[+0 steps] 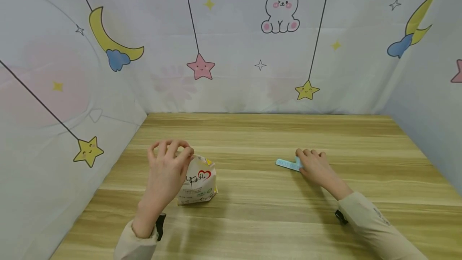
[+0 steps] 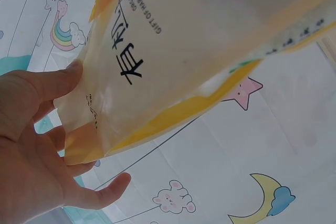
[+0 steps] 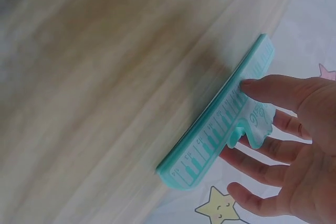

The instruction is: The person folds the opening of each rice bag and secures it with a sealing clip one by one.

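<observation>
A small white and yellow bag (image 1: pixel 199 181) with a red heart and black writing stands on the wooden table (image 1: pixel 260 135), left of centre. My left hand (image 1: pixel 172 152) grips its top with curled fingers. In the left wrist view the bag (image 2: pixel 184 51) fills the frame, with my thumb (image 2: pixel 60 81) on its edge and my other fingers behind it. To the right, a long teal sealing clip (image 1: pixel 288 164) lies on the table. My right hand (image 1: pixel 307 159) holds its near end. Close up, the thumb (image 3: pixel 265 88) presses the clip (image 3: pixel 215 129) while the fingers curl under its handle.
Pale cloth walls (image 1: pixel 234 31) printed with moons, stars and a rabbit close off the table at the back, left and right. Bare wood stretches between the bag and the clip and toward the front edge.
</observation>
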`<state>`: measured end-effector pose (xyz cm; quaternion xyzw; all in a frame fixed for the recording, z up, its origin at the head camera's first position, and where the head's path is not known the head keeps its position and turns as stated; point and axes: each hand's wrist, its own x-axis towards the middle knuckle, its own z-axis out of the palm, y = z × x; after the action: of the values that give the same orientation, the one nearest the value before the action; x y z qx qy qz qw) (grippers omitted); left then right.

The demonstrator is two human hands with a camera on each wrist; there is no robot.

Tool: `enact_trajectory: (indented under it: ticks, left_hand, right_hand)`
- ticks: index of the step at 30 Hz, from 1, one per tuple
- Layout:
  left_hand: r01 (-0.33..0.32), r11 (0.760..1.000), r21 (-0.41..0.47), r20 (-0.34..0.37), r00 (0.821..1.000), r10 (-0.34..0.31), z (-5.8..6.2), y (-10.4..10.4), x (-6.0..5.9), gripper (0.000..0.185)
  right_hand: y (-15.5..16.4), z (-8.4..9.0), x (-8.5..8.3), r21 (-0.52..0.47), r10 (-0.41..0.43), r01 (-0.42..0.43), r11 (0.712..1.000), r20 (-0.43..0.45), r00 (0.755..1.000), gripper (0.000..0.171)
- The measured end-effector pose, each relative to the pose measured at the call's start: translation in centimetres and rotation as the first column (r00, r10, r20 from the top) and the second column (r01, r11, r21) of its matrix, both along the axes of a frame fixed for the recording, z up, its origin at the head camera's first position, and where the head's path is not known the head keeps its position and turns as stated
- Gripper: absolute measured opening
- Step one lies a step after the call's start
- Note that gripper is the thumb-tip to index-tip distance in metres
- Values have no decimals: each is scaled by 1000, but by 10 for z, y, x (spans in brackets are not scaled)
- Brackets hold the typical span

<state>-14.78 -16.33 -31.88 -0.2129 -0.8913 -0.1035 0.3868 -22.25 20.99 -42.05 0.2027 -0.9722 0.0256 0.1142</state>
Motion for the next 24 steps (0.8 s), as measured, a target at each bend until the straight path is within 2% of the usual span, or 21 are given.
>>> enact_trajectory:
  ticks: [6, 15, 24]
  left_hand:
    - [2, 1000, 2, -4, 1000, -2, 0, 0, -1, 7]
    - [-6, 1000, 0, 7, 1000, 6, 1, 0, 0, 6]
    - [0, 1000, -2, -21, 1000, 0, -1, 0, -1, 8]
  right_hand:
    - [0, 1, 0, 5, 5, -5, 1000, -4, 1000, 35]
    - [1, 3, 1, 7, 36, -35, 999, -50, 998, 18]
    - [1, 1, 0, 8, 84, -84, 996, -116, 990, 25]
